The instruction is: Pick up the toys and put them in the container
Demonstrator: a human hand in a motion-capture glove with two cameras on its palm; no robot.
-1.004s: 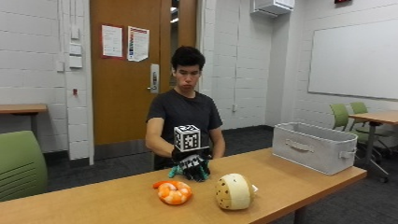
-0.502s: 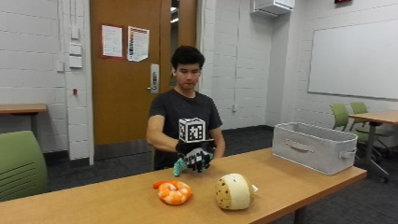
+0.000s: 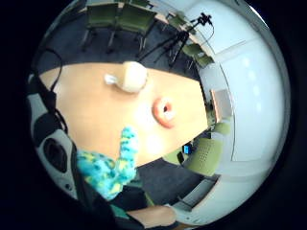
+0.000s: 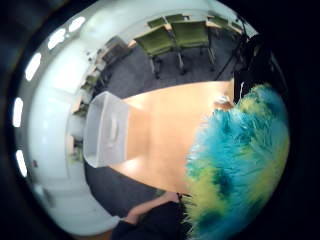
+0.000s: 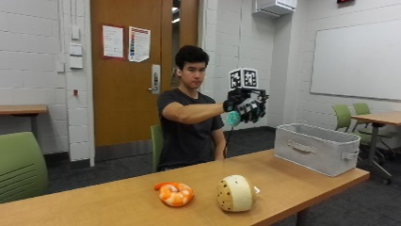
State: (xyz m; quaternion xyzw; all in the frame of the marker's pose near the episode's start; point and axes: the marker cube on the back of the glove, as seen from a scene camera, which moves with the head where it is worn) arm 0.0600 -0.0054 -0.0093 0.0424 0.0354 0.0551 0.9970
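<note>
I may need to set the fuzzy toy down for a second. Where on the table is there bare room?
Bare wood lies between the cream toy and the grey container, and along the table on the far side of the orange toy. Those two toys sit close together, so it is crowded there. The right hand holds the teal toy above the table.
</note>
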